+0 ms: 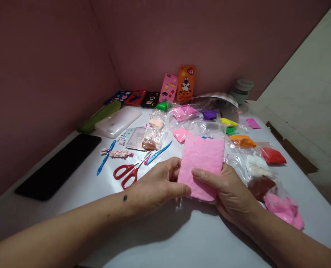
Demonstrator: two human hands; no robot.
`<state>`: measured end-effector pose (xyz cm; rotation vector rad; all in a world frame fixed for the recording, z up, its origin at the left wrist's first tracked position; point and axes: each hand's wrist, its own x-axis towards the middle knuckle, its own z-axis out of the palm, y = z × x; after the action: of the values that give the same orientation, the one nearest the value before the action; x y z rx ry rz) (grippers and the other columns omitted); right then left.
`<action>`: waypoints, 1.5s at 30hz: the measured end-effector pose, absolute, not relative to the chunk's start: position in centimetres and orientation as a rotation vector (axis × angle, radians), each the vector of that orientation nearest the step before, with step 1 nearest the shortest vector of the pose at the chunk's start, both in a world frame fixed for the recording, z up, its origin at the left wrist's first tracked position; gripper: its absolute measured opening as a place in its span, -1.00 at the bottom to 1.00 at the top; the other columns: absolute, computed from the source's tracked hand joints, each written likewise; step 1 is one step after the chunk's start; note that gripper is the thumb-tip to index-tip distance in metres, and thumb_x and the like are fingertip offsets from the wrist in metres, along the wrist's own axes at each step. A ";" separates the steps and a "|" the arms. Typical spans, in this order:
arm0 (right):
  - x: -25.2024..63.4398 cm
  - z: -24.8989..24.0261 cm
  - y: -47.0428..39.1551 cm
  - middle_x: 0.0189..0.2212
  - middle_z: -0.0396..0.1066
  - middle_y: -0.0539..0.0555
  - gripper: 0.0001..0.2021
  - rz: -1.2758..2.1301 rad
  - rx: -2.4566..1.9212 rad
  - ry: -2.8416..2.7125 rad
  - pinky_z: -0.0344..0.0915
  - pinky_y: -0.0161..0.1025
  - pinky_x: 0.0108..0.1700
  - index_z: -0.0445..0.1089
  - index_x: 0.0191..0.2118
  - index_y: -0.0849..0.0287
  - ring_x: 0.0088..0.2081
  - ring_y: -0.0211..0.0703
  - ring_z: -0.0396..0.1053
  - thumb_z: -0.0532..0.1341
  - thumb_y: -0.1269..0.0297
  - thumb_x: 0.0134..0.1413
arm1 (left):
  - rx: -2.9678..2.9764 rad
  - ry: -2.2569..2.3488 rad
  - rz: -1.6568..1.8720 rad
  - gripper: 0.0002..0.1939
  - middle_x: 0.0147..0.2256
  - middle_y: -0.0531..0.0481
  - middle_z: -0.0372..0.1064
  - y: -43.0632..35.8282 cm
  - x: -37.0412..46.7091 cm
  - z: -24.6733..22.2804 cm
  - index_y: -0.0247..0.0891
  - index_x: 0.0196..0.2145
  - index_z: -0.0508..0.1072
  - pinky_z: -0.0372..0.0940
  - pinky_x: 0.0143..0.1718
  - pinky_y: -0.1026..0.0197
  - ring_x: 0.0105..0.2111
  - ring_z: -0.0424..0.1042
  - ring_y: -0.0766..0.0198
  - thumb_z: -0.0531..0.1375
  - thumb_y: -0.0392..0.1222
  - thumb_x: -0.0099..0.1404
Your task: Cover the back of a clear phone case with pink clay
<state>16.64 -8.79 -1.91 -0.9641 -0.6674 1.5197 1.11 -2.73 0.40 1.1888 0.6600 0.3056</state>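
Note:
A clear phone case is held up over the table, most of its face covered by a flat layer of pink clay. The top strip of the case is bare and see-through. My left hand grips its left edge, the thumb on the clay near the lower corner and the fingers behind. On the right side my right hand is closed round the case, with its thumb pressed flat on the clay. Red-handled scissors lie just left of my left hand, beside a blue modelling knife.
Bags of coloured clay, including red and orange, spread along the right. A black phone lies at left, near a blue tool and a white case. Decorated cases lean against the back wall.

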 end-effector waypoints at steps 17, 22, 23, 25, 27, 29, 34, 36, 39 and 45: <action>17.0 -1.2 -8.6 -0.53 0.45 0.06 -0.82 1.681 -1.040 -0.801 0.25 -0.39 -0.57 0.53 -0.38 0.28 -0.56 -0.31 0.29 0.41 0.33 -0.17 | 1.113 0.657 0.564 -0.65 -0.40 -0.01 0.47 -2.4 1.0 0.4 -0.30 -0.21 0.30 0.28 -0.39 0.25 -0.43 0.48 0.24 0.32 -0.30 0.07; 17.0 -1.4 -8.7 -0.61 0.39 0.01 -0.90 1.663 -1.133 -0.855 0.20 -0.38 -0.56 0.49 -0.47 0.28 -0.63 -0.33 0.28 0.38 0.36 -0.15 | 1.132 0.622 0.564 -0.71 -0.39 0.00 0.49 -2.5 0.8 0.3 -0.29 -0.19 0.29 0.34 -0.35 0.20 -0.42 0.50 0.23 0.26 -0.36 0.13; 17.0 -1.4 -8.7 -0.62 0.38 0.00 -0.90 1.658 -1.146 -0.870 0.19 -0.38 -0.56 0.48 -0.49 0.28 -0.65 -0.34 0.28 0.37 0.36 -0.14 | 1.137 0.620 0.563 -0.71 -0.39 -0.01 0.49 -2.5 0.8 0.3 -0.29 -0.18 0.28 0.34 -0.36 0.20 -0.42 0.50 0.22 0.24 -0.37 0.13; 17.0 -1.4 -8.7 -0.63 0.38 0.00 -0.89 1.653 -1.159 -0.885 0.17 -0.38 -0.55 0.46 -0.52 0.28 -0.65 -0.35 0.27 0.35 0.36 -0.11 | 1.135 0.617 0.562 -0.70 -0.40 -0.01 0.49 -2.5 0.8 0.3 -0.29 -0.17 0.28 0.34 -0.35 0.19 -0.42 0.51 0.22 0.22 -0.39 0.14; 17.0 -1.4 -8.6 -0.62 0.38 0.00 -0.90 1.659 -1.154 -0.885 0.17 -0.38 -0.56 0.46 -0.51 0.28 -0.65 -0.36 0.27 0.34 0.36 -0.10 | 1.130 0.611 0.553 -0.70 -0.42 -0.01 0.49 -2.5 0.8 0.3 -0.28 -0.17 0.27 0.34 -0.35 0.19 -0.43 0.51 0.21 0.22 -0.38 0.14; 17.0 -1.3 -8.5 -0.61 0.40 0.01 -0.90 1.682 -1.134 -0.869 0.18 -0.38 -0.56 0.47 -0.49 0.28 -0.66 -0.35 0.28 0.34 0.36 -0.12 | 1.136 0.619 0.550 -0.70 -0.42 -0.01 0.49 -2.4 0.7 0.3 -0.28 -0.18 0.27 0.33 -0.36 0.22 -0.44 0.50 0.24 0.23 -0.38 0.13; 17.1 -1.2 -8.5 -0.58 0.46 0.07 -0.83 1.745 -1.079 -0.809 0.26 -0.36 -0.55 0.48 -0.38 0.30 -0.66 -0.30 0.34 0.35 0.30 -0.13 | 1.178 0.666 0.586 -0.73 -0.39 0.01 0.49 -2.2 0.6 0.4 -0.29 -0.20 0.32 0.26 -0.42 0.35 -0.44 0.44 0.35 0.26 -0.35 0.13; 17.1 -1.3 -8.5 -0.60 0.46 0.06 -0.84 1.739 -1.099 -0.801 0.26 -0.38 -0.57 0.46 -0.39 0.30 -0.68 -0.31 0.34 0.34 0.31 -0.11 | 1.187 0.693 0.603 -0.71 -0.36 0.00 0.49 -2.1 0.5 0.4 -0.29 -0.19 0.33 0.25 -0.41 0.36 -0.42 0.43 0.36 0.28 -0.33 0.12; 17.0 -1.4 -8.5 -0.63 0.43 0.03 -0.88 1.721 -1.113 -0.795 0.22 -0.43 -0.61 0.45 -0.43 0.30 -0.70 -0.36 0.31 0.33 0.34 -0.12 | 1.231 0.694 0.566 -0.71 -0.37 -0.01 0.48 -2.1 0.3 0.5 -0.29 -0.16 0.34 0.28 -0.38 0.30 -0.39 0.45 0.28 0.27 -0.28 0.15; 17.0 -1.5 -8.5 -0.62 0.43 0.04 -0.87 1.735 -1.109 -0.795 0.23 -0.42 -0.59 0.46 -0.46 0.31 -0.68 -0.35 0.33 0.34 0.33 -0.12 | 1.249 0.604 0.476 -0.75 -0.42 -0.04 0.48 -2.4 0.4 0.8 -0.28 -0.17 0.33 0.32 -0.28 0.17 -0.38 0.48 0.17 0.20 -0.35 0.16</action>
<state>16.96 -8.54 -1.51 -1.1091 -0.7951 1.7347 0.43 -2.44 0.84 1.2491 0.6041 0.4764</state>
